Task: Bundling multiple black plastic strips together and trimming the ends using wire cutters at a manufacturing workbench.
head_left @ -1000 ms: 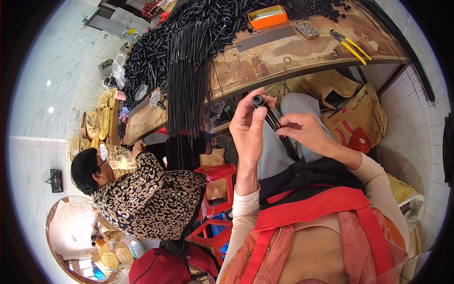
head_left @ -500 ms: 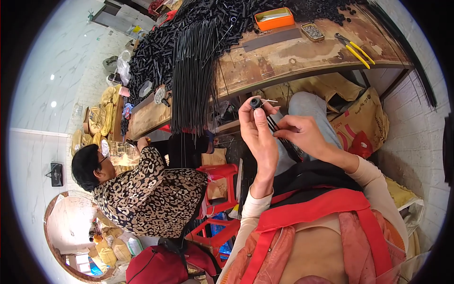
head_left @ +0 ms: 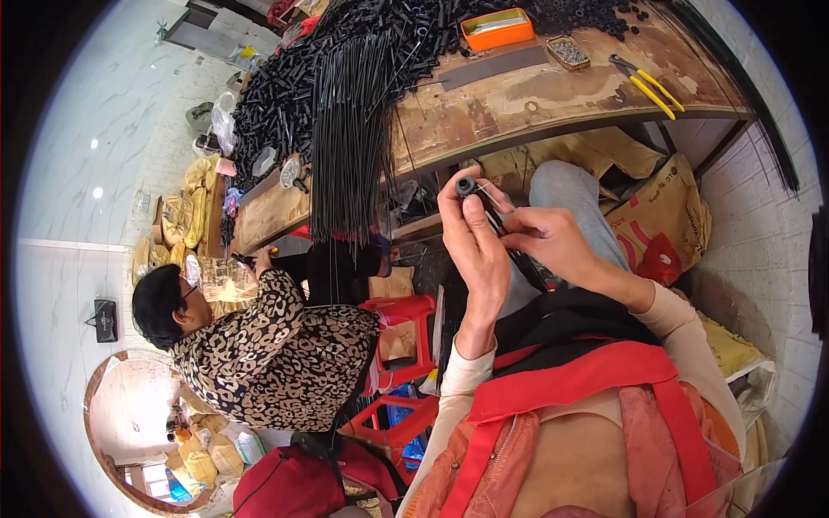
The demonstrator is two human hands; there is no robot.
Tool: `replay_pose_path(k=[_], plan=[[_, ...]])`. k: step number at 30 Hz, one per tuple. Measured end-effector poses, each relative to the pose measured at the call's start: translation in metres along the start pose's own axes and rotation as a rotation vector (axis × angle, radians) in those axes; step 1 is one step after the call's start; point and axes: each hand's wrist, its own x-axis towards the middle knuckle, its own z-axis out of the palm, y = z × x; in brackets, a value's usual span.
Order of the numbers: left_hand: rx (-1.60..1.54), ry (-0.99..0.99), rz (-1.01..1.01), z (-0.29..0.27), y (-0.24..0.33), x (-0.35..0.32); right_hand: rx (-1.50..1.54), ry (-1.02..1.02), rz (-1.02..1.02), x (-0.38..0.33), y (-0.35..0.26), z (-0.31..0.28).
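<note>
a small black tube (head_left: 466, 186) is pinched by the left hand (head_left: 480, 250); thin black rods (head_left: 509, 233) are pinched by the right hand (head_left: 553, 242). light, stiff, probably slippery; best held near the ends.

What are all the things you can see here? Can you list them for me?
Short tubes: a big heap, black, left end of the bench.
Thin rods: a thick bundle, black, hanging over the bench edge.
Workbench: one, worn brown wood, across the top.
Tray: one, orange, on the bench.
Small tin: one, holding small parts, beside the tray.
Pliers: one, yellow handles, right end of the bench.
Sacks: several, tan, under the bench.
Stools: two, red plastic, stacked.
Co-worker: one, spotted top, seated at left.
Small tube: one, black, in the left hand.
Left hand: holds the small tube.
Right hand: fingers pinch a thin rod at the tube.
</note>
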Motion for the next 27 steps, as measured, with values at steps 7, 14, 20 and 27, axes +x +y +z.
replay_pose_path(k=[7,14,20,27], plan=[[0.123,-0.024,-0.083,0.015,-0.002,0.005,-0.040,0.022,-0.017,0.003,0.008,-0.016],[-0.027,-0.003,-0.090,0.005,0.021,0.040,-0.749,-0.025,-0.361,0.025,0.032,-0.111],[-0.083,-0.597,-0.612,0.031,-0.042,0.040,-1.439,0.497,-0.136,0.085,0.071,-0.242],[-0.093,-0.464,-0.514,0.048,-0.073,0.051,-1.049,0.511,-0.161,0.102,0.108,-0.293]])
